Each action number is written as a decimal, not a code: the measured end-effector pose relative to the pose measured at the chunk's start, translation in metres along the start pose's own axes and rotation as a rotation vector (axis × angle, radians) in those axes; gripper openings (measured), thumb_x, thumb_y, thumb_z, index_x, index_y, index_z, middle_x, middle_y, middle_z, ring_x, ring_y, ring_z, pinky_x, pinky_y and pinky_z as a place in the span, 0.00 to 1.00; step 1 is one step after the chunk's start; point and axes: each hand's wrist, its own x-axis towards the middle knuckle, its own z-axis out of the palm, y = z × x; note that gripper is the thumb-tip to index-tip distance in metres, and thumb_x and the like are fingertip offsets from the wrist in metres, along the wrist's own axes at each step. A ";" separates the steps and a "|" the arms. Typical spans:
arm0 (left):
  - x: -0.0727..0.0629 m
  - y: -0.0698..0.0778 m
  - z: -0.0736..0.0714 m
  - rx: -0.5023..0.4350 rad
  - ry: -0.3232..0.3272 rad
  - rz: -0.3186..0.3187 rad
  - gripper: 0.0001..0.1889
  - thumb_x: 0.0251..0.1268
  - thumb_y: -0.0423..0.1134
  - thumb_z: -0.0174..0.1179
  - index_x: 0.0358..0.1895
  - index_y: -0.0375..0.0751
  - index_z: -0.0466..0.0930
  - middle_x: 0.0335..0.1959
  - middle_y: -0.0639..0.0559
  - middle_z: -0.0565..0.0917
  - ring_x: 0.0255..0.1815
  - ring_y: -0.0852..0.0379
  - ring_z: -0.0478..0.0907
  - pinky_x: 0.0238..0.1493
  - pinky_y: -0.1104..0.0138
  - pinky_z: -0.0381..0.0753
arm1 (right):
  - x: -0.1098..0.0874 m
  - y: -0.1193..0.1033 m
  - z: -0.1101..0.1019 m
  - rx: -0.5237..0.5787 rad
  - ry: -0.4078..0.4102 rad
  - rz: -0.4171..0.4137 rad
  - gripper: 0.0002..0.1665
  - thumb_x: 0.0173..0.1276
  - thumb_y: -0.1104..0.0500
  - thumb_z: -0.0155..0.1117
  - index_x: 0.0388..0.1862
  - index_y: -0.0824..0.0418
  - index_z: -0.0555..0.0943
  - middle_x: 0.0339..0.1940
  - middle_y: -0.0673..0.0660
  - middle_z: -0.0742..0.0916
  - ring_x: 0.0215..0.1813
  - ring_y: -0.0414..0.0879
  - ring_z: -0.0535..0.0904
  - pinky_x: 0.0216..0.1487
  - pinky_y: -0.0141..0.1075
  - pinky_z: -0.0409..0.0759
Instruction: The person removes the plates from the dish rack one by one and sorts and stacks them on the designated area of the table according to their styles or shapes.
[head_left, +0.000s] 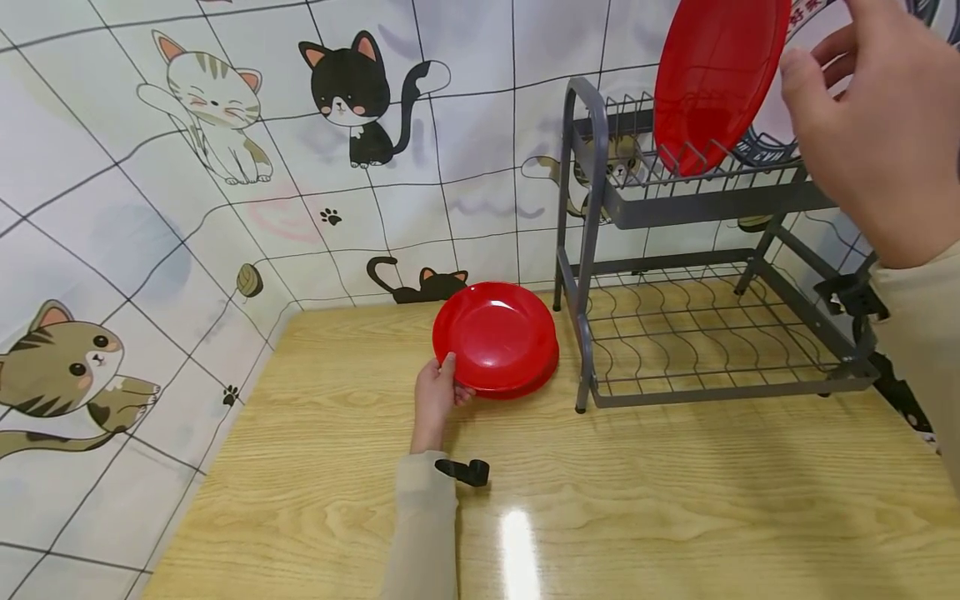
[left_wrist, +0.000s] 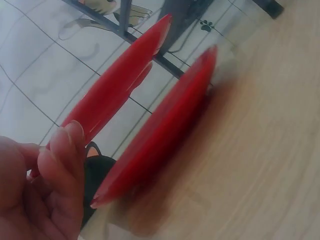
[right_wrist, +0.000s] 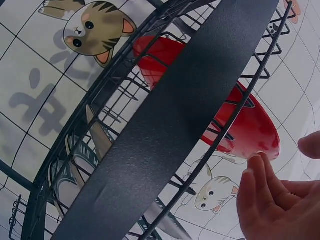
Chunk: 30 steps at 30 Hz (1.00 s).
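Observation:
My left hand (head_left: 437,392) pinches the near-left rim of a red plate (head_left: 495,333). The left wrist view shows this plate raised and apart from a second red plate (left_wrist: 157,142) on the table below it. At the upper right, my right hand (head_left: 888,133) is beside another red plate (head_left: 716,75) standing on edge in the rack's top tier. In the right wrist view, its fingertips are at that plate's rim, while the thumb stands away. Whether they touch the rim, I cannot tell.
A dark grey two-tier dish rack (head_left: 731,208) stands on the wooden table (head_left: 322,500) against the tiled wall. Patterned plates (right_wrist: 82,155) stand in its top tier, partly behind my right hand. The wire lower tier (head_left: 697,333) lies right of the red plates.

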 end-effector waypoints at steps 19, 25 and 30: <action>0.007 -0.016 0.004 0.014 -0.040 -0.051 0.17 0.67 0.50 0.46 0.42 0.38 0.71 0.20 0.41 0.80 0.15 0.52 0.77 0.22 0.65 0.79 | 0.015 -0.004 0.007 -0.090 -0.098 -0.032 0.30 0.68 0.49 0.36 0.68 0.56 0.54 0.52 0.72 0.74 0.48 0.68 0.68 0.52 0.59 0.66; 0.006 -0.016 0.005 0.014 -0.044 -0.073 0.17 0.67 0.49 0.46 0.42 0.38 0.71 0.20 0.41 0.80 0.16 0.52 0.77 0.23 0.64 0.80 | 0.017 -0.005 0.009 -0.109 -0.112 -0.028 0.31 0.68 0.49 0.36 0.69 0.55 0.54 0.50 0.72 0.75 0.47 0.67 0.68 0.50 0.60 0.67; 0.006 -0.017 0.005 0.032 -0.036 -0.061 0.17 0.66 0.50 0.47 0.42 0.37 0.71 0.19 0.41 0.80 0.15 0.52 0.77 0.22 0.64 0.80 | 0.022 -0.005 0.010 -0.139 -0.125 -0.031 0.32 0.67 0.49 0.36 0.68 0.59 0.55 0.50 0.73 0.75 0.47 0.68 0.67 0.50 0.61 0.67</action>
